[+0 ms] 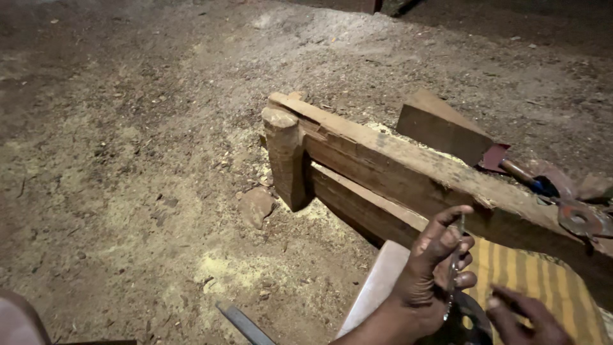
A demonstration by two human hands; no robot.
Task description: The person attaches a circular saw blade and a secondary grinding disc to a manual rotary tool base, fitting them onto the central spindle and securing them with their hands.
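Setting: Dirt workshop floor [128, 160] strewn with pale sawdust and chips, lit from above, dark at the edges.
Workpiece: long rough brown wooden beam frame [396, 172] lies low across the ground, its short upright block [285, 156] at the near end.
Left hand: the left hand [431, 268] is raised in front of the beam, thumb and fingers pinched around a thin shiny metal strip [454, 265] that hangs upright from the fingertips down toward a dark round metal disc [463, 322].
Right hand: the right hand [527, 316] sits at the lower edge, fingers loosely spread and empty, tips just beside the disc over a yellow-and-brown striped cloth [543, 281].
Fingers: left clenched lightly on the strip; right relaxed, grasping nothing.
Handling note: judging by the grip, the strip looks slim and springy; a steady pinch near its top and a supporting right hand low down would keep it from swinging.
Nearby: a red-headed tool with wooden handle [511, 166] behind the beam, a grey flat blade [246, 326] on the ground, a small stone [255, 206] by the block.
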